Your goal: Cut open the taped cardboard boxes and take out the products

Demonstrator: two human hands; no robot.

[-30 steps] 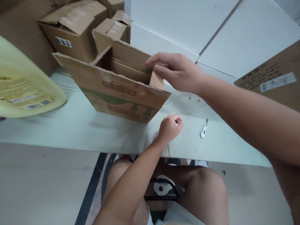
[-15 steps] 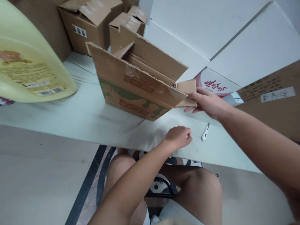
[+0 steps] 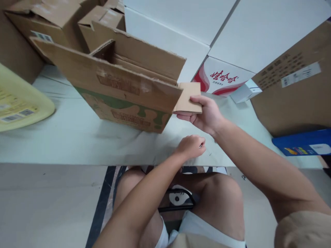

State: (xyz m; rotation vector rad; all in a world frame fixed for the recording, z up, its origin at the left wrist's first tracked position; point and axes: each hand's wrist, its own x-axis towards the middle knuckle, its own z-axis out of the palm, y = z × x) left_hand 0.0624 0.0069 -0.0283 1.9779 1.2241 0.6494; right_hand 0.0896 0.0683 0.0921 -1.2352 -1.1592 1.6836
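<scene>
An open cardboard box [image 3: 124, 100] with a green printed band stands on the cloth-covered table in front of me, its long top flaps raised. At its right end, my right hand [image 3: 204, 112] pinches the short end flap [image 3: 190, 94], thumb on top and fingers beneath. My left hand [image 3: 191, 147] is closed in a fist near the table's front edge, apart from the box. A small light-and-dark bit shows at the curled fingers; I cannot make out what it is.
A yellow jug [image 3: 23, 103] stands at the left. Taped cartons [image 3: 59, 20] sit behind the box. White boxes [image 3: 176, 31], a red-and-white carton [image 3: 222, 77], a small white box [image 3: 245, 91], a large brown carton [image 3: 289, 93] and a blue box [image 3: 305, 143] line the back and right.
My view has shifted rightward, bringing the blue box into sight. My right hand's grip shows more clearly on the end flap. The white utility knife on the table is no longer visible.
</scene>
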